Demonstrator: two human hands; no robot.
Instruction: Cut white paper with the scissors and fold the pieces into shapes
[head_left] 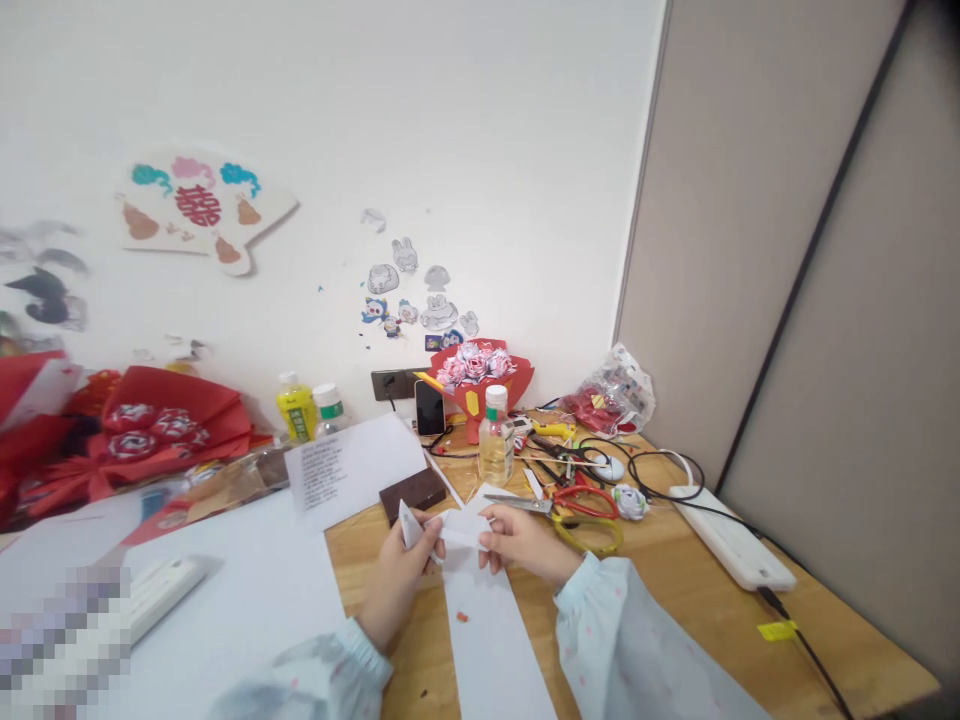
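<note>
While my left hand (pixel 417 553) pinches one end of the white paper (pixel 463 530) between thumb and fingers, my right hand (pixel 517 541) pinches the other end the same way. I hold it in front of the middle bottle (pixel 495 448), over the long strip (pixel 491 640). Left of that bottle are the phone (pixel 430 408) and brown block (pixel 411 495); the bouquet (pixel 480 375) stands behind it, the mouse (pixel 609 467) to its right.

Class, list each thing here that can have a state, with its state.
White paper, bent, held by left hand and right hand
Bottle by bouquet, capped, upright, part full
Yellow-green bottle, capped, upright
Phone, upright, screen dark
White device, cable plugged in
Scissors, open or shut unclear
Wall socket, plug inserted
</note>
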